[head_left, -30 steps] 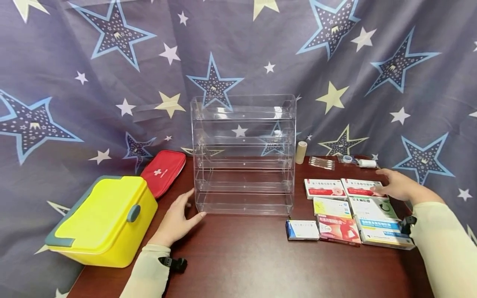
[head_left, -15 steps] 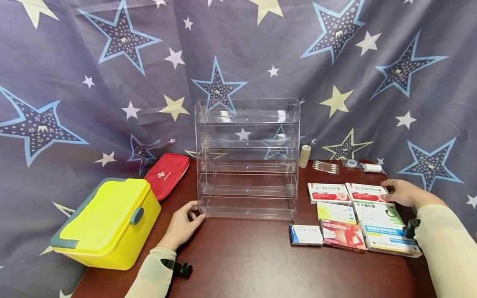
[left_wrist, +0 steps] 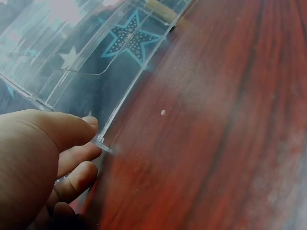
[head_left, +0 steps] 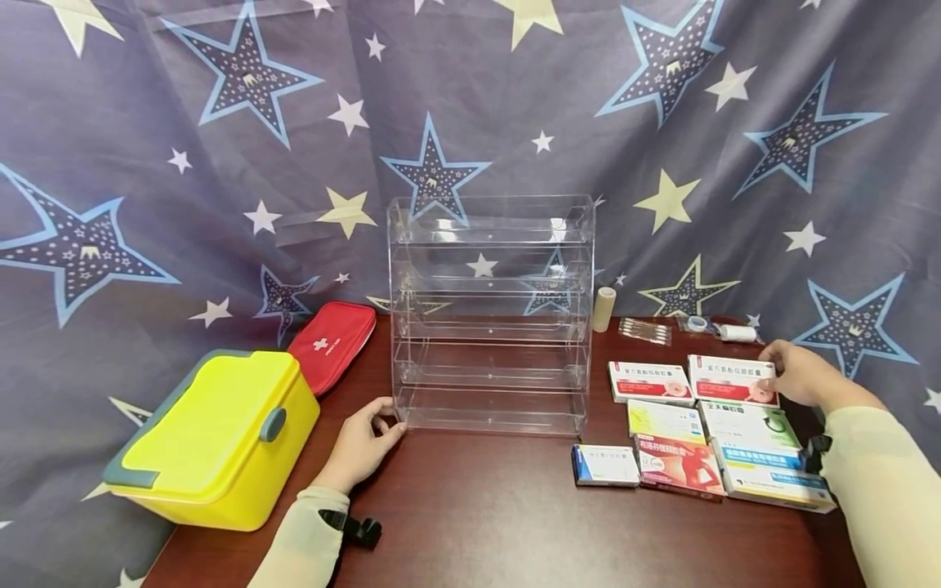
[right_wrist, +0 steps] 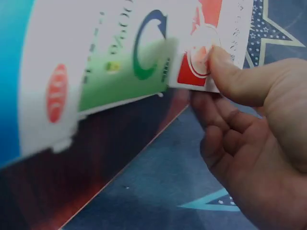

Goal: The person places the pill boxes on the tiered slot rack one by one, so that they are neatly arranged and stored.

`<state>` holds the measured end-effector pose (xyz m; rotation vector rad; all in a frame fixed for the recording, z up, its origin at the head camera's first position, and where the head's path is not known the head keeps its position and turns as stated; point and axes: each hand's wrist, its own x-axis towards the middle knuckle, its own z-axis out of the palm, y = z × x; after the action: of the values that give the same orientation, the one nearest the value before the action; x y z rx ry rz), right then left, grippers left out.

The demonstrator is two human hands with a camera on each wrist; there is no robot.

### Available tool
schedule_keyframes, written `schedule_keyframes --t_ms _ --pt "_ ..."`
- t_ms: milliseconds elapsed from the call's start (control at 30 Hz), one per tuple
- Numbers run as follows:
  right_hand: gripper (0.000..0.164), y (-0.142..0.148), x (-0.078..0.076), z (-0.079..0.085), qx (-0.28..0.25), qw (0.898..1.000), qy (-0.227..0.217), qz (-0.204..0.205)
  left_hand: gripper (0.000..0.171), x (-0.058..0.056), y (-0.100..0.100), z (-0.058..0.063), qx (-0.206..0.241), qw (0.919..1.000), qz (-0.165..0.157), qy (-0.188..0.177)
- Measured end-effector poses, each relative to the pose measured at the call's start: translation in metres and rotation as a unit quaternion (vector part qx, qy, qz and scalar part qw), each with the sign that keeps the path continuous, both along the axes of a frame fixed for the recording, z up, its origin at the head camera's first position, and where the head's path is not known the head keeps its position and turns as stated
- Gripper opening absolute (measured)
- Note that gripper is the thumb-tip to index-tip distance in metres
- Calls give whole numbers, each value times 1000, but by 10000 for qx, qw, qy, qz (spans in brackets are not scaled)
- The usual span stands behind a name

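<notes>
A clear acrylic tiered display rack point(head_left: 490, 376) stands upright mid-table. My left hand point(head_left: 362, 445) pinches its lower left front corner; in the left wrist view the thumb point(left_wrist: 79, 128) lies on that corner with curled fingers beside it. At the right, my right hand point(head_left: 801, 374) pinches the right end of a red-and-white medicine box point(head_left: 731, 380), thumb on top and fingers beneath, seen in the right wrist view. The box is slightly raised at the back of the group. A matching red-and-white box point(head_left: 650, 381) lies to its left, and a green-and-white box point(head_left: 748, 425) in front.
More medicine boxes lie nearby: yellow point(head_left: 665, 419), red point(head_left: 678, 465), blue-and-white point(head_left: 772, 475) and a small one point(head_left: 606, 465). Behind are a tan roll point(head_left: 604, 309), swabs point(head_left: 644, 331) and a white roll point(head_left: 738, 333). A yellow case point(head_left: 213, 441) and red pouch point(head_left: 331, 347) stand left.
My right hand has taken hold of the red-and-white box's right end and raised it slightly. The left hand's fingers have closed in on the rack's corner. The head view has shifted slightly.
</notes>
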<state>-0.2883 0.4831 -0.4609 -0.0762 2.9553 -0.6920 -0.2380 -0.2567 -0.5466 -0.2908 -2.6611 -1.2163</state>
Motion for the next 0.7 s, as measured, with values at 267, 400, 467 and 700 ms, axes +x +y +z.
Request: schedule_keyframes --t_ms 267,400,467,700 --pt "25 -23 11 43 -35 9906 1323 -349 33 0 -2 0 6 10000 -20 28" --pt "27 -48 17 81 -304 9793 1880 -684 32 2 -3 1 6 10000 -36 76" --pt "29 -63 21 102 -442 9716 2162 -857 33 2 -3 2 0 10000 -18 47" --pt "31 -123 24 177 -1022 9386 3076 -1181 33 1 -2 3 45 10000 -10 -59"
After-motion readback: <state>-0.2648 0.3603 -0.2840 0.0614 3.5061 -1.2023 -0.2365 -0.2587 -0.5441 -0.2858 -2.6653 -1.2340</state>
